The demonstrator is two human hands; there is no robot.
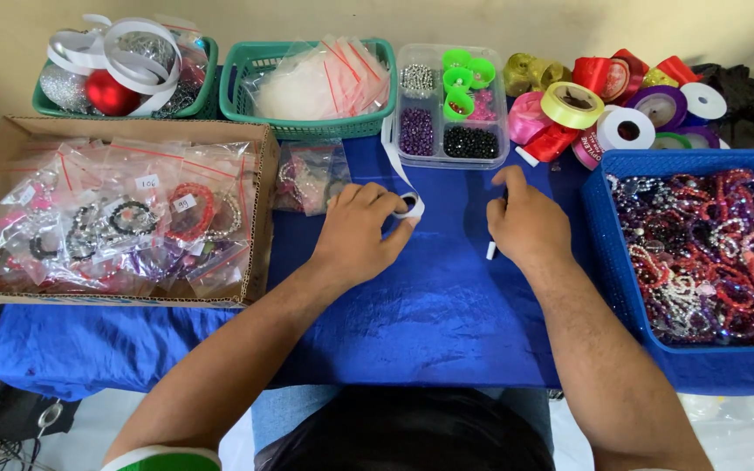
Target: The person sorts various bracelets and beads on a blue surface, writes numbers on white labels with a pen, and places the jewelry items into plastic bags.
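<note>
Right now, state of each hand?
Left hand: closed on a roll of white ribbon, its loose strip trailing up toward the clear bead box.
Right hand: curled, pinching a small white piece against the blue cloth.

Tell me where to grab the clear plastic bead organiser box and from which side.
Probably best to take the clear plastic bead organiser box by its two short side walls, coming from above with both hands. It lies flat and open-topped with loose beads in its compartments, so keep it level. Green basket and ribbon spools crowd its sides.
</note>
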